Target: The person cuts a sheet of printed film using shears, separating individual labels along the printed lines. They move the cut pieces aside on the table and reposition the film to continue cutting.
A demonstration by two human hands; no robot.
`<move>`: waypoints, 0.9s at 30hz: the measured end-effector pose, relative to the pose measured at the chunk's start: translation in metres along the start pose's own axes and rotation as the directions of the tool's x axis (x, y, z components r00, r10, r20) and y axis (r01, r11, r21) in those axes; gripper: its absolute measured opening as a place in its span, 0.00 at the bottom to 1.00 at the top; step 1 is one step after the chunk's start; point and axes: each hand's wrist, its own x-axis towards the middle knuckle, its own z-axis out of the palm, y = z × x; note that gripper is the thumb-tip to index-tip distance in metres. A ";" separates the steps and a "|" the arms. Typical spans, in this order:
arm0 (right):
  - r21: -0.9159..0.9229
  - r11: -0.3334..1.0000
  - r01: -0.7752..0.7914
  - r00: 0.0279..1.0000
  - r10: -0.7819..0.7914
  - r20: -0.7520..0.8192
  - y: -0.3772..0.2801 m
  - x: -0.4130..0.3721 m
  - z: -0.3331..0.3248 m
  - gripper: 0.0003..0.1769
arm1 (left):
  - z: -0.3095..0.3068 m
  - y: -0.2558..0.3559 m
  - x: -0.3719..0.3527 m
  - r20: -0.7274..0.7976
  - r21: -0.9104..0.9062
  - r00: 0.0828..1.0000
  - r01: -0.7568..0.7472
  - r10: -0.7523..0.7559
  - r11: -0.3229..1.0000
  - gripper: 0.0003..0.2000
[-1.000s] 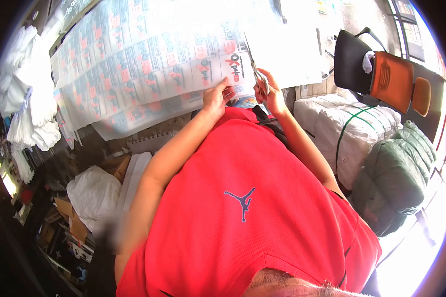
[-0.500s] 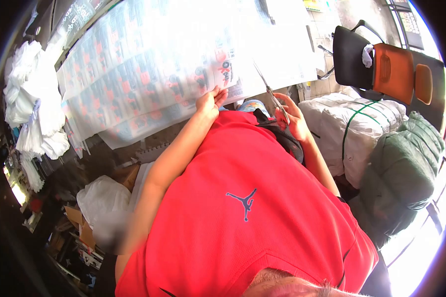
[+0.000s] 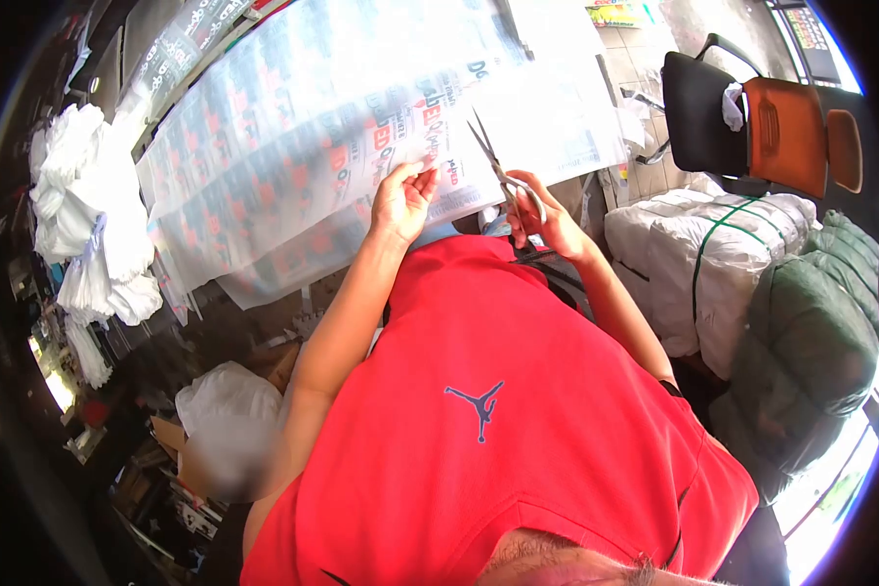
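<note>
A translucent printed sheet (image 3: 293,161), with red and dark lettering, covers the table in front of me. My left hand (image 3: 405,202) is at its near edge, palm up, fingers curled and pinching the sheet. Metal scissors (image 3: 498,168) are in my right hand (image 3: 547,220), with the fingers around the handles. Their blades point away from me and stand slightly apart, above the bright white part of the table close to the sheet's right end. Glare washes out the far part of the sheet.
White plastic bundles (image 3: 98,210) hang at the left. To the right are a strapped white bale (image 3: 684,254), a dark green wrapped bale (image 3: 811,322) and a black and orange chair (image 3: 786,122). A white bag (image 3: 230,396) and cardboard lie low on the left.
The scissors have swung left and closer to my left hand, and their blades have parted slightly. My left hand has shifted a little left. The whole view has moved slightly.
</note>
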 end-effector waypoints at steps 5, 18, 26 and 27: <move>0.019 0.999 0.039 0.993 -0.037 -0.109 -0.003 0.034 0.024 0.29 | -0.008 -0.002 0.001 -0.009 0.078 0.999 0.034 -0.033 0.996 0.07; -0.028 0.992 0.126 0.958 -0.129 -0.254 0.007 0.089 0.031 0.33 | -0.024 -0.011 -0.006 -0.051 0.218 0.996 0.085 -0.076 0.972 0.11; -0.082 0.988 0.134 0.956 -0.150 -0.253 0.008 0.092 0.030 0.36 | -0.034 -0.011 -0.009 -0.039 0.205 0.991 0.136 -0.131 0.969 0.14; -0.084 0.988 0.131 0.956 -0.149 -0.254 0.008 0.092 0.031 0.36 | -0.034 -0.011 -0.009 -0.029 0.204 0.993 0.121 -0.118 0.971 0.15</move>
